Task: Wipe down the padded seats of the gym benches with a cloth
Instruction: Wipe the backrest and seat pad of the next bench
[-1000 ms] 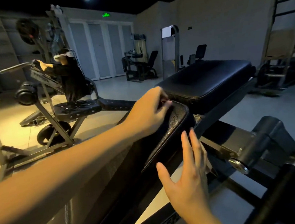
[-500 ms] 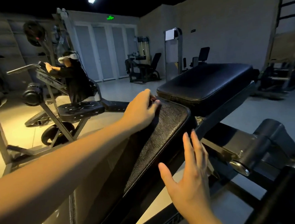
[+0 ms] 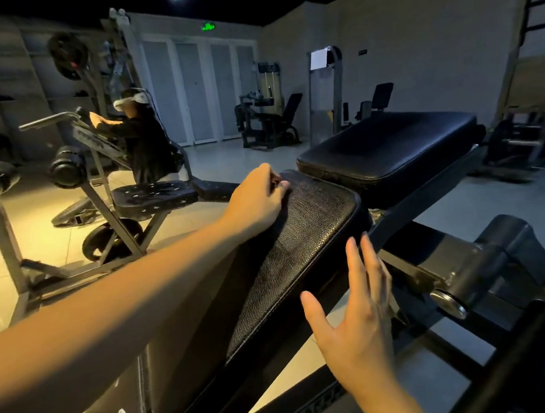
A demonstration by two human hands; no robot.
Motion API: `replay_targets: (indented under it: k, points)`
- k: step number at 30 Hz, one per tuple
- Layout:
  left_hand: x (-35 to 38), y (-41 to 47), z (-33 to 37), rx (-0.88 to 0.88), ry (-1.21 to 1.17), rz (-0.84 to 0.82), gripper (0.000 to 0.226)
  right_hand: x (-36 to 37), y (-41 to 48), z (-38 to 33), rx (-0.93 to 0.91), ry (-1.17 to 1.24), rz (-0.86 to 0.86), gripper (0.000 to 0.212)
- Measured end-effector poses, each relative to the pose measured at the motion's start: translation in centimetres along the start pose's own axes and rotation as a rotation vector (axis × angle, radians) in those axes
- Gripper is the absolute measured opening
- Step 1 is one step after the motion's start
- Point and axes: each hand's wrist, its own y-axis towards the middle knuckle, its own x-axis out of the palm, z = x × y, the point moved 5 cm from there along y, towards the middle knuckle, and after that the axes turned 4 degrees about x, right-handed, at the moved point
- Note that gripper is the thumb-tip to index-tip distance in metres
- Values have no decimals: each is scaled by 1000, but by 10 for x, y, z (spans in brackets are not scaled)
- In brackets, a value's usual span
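Pressing my left hand (image 3: 257, 199), fingers (image 3: 276, 186) curled (cloth under them? cannot tell), on the far corner of the seat pad (image 3: 310, 236); right hand (image 3: 357, 327) released beside it. Pad seems soft, grippy; I'd steady its edge.

The left hand (image 3: 257, 197) rests, fingers curled, on the far corner of the sloped pad (image 3: 301, 246) (whether they hold anything is too dark to tell). The right hand (image 3: 357, 324), fingers straight, hangs just beside its right edge. A flat pad (image 3: 391, 149) lies beyond.
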Motion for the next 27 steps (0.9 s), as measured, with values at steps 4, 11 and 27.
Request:
replay_targets:
  k: [4,11,27]
  points:
    - [-1,-70,62,409,-171,-11,14,-1,1,-2,-10,-13,17,93]
    - [-2,4,-33,-94,60,27,25,0,-1,-1,0,-17,-10,88]
    - [-8,-30,-43,-4,39,37,21,-1,-1,-1,-2,4,-11,92]
